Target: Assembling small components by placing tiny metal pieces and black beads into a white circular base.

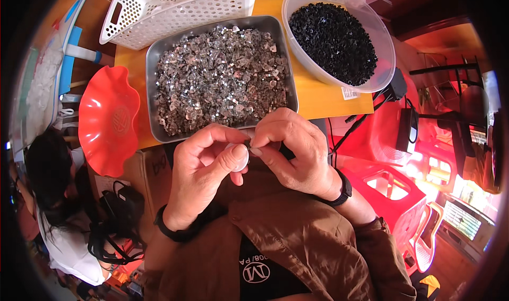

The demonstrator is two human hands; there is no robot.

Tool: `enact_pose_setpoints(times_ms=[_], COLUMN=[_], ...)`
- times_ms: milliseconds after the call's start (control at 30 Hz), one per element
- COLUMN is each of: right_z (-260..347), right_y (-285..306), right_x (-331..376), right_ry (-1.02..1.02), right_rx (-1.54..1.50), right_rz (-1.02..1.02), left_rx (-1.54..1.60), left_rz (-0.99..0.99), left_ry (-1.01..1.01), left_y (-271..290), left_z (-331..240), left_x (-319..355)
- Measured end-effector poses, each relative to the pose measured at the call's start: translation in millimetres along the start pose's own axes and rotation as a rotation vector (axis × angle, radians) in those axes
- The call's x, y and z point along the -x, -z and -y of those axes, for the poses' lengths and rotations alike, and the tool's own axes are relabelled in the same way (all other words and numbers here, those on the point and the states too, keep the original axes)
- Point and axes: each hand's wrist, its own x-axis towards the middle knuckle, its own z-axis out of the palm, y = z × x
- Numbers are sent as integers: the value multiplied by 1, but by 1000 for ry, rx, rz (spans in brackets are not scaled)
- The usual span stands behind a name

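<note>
My left hand [197, 166] is closed around a small white round piece [242, 162], with the thumb pressed over it. Right beside it, my right hand [294, 150] pinches thumb and forefinger together at the left fingertips. A tiny dark bit shows where the fingertips meet, too small to name. Both hands are just above the near edge of a metal tray [150, 97], which is heaped with small shiny metal pieces [220, 78]. At the back right, a clear plastic tub [386, 62] contains many small black parts [334, 44].
A white perforated basket [180, 23] is behind the tray on the yellow table [328, 102]. To the left lies a red wavy-rimmed bowl [103, 123]. Red plastic stools [389, 195] and black cables [352, 126] are at the right. Another person [58, 211] is at the lower left.
</note>
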Motion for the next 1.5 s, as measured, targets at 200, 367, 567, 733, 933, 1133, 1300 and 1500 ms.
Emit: enact_pose_setpoints(times_ms=[200, 367, 567, 733, 933, 1133, 1300, 1500], right_z=[1, 0, -1, 1, 2, 1, 1, -4], right_y=[-1, 0, 1, 6, 10, 5, 4, 2], right_x=[-1, -2, 4, 1, 0, 2, 3, 7], right_ry=[7, 8, -46, -78, -68, -35, -77, -159], right_rx=[-2, -30, -67, -56, -24, 4, -39, -135], right_rz=[-24, -37, -5, -3, 17, 6, 9, 4], left_rx=[99, 103, 118, 27, 12, -50, 13, 45], left_rz=[8, 0, 39, 54, -18, 23, 3, -39], left_ry=[29, 16, 36, 19, 29, -6, 41, 34], left_y=[1, 2, 3, 3, 2, 2, 2, 1], left_z=[1, 2, 3, 4, 0, 3, 4, 3], left_x=[1, 2, 2, 4, 5, 4, 5, 5])
